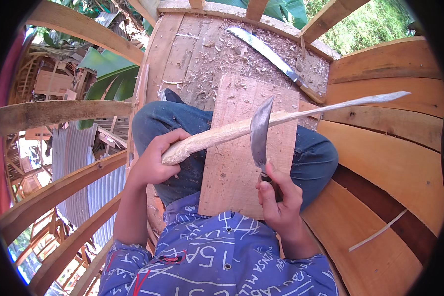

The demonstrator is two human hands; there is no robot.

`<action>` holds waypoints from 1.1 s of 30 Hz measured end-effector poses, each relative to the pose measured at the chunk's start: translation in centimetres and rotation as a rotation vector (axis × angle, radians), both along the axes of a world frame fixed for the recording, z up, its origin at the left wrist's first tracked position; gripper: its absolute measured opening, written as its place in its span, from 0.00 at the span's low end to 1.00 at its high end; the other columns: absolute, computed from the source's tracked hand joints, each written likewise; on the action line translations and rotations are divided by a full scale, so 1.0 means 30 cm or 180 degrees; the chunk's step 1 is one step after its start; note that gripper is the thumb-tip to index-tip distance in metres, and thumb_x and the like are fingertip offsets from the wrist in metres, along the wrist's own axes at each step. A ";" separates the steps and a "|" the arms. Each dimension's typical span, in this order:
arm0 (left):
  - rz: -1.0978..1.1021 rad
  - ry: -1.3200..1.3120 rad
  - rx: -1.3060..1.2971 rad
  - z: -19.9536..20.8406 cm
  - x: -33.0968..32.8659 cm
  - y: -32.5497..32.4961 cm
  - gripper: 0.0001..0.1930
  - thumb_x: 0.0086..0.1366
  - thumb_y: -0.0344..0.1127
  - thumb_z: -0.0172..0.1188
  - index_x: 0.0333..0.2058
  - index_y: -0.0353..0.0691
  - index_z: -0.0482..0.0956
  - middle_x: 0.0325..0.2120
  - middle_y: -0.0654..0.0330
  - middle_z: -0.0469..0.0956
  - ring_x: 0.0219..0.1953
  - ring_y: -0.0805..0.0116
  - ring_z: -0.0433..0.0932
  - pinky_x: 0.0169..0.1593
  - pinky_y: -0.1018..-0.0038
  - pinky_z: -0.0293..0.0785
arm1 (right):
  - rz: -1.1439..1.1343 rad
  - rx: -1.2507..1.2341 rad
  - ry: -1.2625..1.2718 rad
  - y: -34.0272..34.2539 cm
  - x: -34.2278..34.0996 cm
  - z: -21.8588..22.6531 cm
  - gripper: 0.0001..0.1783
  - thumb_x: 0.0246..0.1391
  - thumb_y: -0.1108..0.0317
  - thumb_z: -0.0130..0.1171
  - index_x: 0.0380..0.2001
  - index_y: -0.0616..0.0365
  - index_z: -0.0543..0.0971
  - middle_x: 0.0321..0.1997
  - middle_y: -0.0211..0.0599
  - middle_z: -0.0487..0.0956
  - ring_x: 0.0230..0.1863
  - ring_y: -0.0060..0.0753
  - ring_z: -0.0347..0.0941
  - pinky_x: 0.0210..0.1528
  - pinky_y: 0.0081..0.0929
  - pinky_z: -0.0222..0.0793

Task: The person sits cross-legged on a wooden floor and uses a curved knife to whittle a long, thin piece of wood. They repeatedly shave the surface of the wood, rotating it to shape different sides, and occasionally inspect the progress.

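Observation:
My left hand (159, 160) is wrapped round the butt of a pale carved wooden handle (207, 139), from which a long thin grey metal shaft (345, 102) runs to the right and ends in a flattened tip. In my right hand (279, 197) is a knife (259, 140) with a short, broad, curved blade, pointing up and away. Its blade crosses in front of the wooden handle; whether the edge touches the wood I cannot tell. Fingers hide most of the knife's grip. Beneath both tools, a wooden board (227, 177) lies across my lap.
A machete (269, 53) with a wooden grip lies on the plank floor (182, 54) beyond the board, among wood shavings. Slatted rails (59, 116) run along the left, with corrugated metal sheets (76, 158) below. A plank wall (380, 153) stands close on the right, with a thin strip (378, 230) against it.

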State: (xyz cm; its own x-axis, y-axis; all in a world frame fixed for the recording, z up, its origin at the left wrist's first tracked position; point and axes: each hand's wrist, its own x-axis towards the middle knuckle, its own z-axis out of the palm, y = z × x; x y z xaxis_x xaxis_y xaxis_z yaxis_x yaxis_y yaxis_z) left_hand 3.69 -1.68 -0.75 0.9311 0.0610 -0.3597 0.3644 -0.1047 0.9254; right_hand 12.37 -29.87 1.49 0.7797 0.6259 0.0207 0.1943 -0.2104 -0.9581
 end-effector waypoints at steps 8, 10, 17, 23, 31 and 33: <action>-0.0050 0.0243 -0.0075 0.003 0.007 0.014 0.24 0.36 0.24 0.51 0.39 0.33 0.74 0.31 0.63 0.72 0.36 0.75 0.69 0.42 0.80 0.65 | -0.0267 0.0006 0.0035 0.004 -0.001 0.004 0.19 0.55 0.82 0.55 0.52 0.69 0.73 0.31 0.42 0.80 0.24 0.20 0.73 0.27 0.16 0.70; -0.0021 -0.0043 -0.0049 -0.013 -0.006 0.008 0.24 0.36 0.24 0.51 0.39 0.33 0.74 0.31 0.62 0.72 0.36 0.75 0.69 0.42 0.79 0.64 | -0.0200 0.0278 0.0110 -0.026 0.012 0.002 0.19 0.55 0.82 0.55 0.52 0.69 0.73 0.33 0.44 0.80 0.25 0.21 0.74 0.29 0.17 0.71; 0.0061 -0.0232 0.0087 -0.027 -0.014 0.003 0.24 0.36 0.24 0.52 0.40 0.33 0.74 0.29 0.63 0.71 0.33 0.75 0.68 0.39 0.79 0.64 | -0.0151 0.0202 -0.0065 -0.001 0.033 -0.026 0.19 0.53 0.83 0.56 0.50 0.72 0.74 0.34 0.45 0.80 0.30 0.24 0.76 0.35 0.20 0.71; 0.0053 0.0084 0.0081 -0.012 -0.002 -0.003 0.24 0.36 0.24 0.52 0.39 0.34 0.74 0.28 0.64 0.71 0.31 0.77 0.68 0.35 0.80 0.64 | -0.0301 0.0110 0.0222 0.029 0.022 -0.026 0.19 0.56 0.82 0.54 0.52 0.70 0.74 0.30 0.40 0.79 0.24 0.18 0.72 0.26 0.15 0.68; 0.0057 -0.0137 0.0150 -0.009 0.012 -0.016 0.23 0.37 0.24 0.51 0.39 0.32 0.74 0.28 0.63 0.71 0.32 0.76 0.68 0.37 0.80 0.64 | -0.0328 -0.0045 0.0168 0.026 0.012 -0.030 0.19 0.54 0.82 0.56 0.51 0.70 0.75 0.31 0.43 0.80 0.27 0.23 0.76 0.31 0.18 0.72; 0.0089 -0.0264 0.0223 -0.007 -0.007 -0.022 0.23 0.37 0.24 0.50 0.39 0.32 0.74 0.27 0.63 0.71 0.32 0.76 0.67 0.37 0.80 0.64 | -0.0057 0.0296 0.0038 -0.009 0.037 -0.037 0.20 0.58 0.80 0.51 0.55 0.66 0.72 0.28 0.41 0.77 0.22 0.19 0.70 0.23 0.15 0.65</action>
State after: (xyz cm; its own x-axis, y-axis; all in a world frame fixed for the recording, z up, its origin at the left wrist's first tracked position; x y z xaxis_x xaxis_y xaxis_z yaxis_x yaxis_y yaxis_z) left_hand 3.47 -2.35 -0.95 0.9550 0.1096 -0.2755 0.2905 -0.1610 0.9432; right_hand 13.49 -30.14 0.37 0.7912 0.6077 0.0687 0.1798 -0.1237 -0.9759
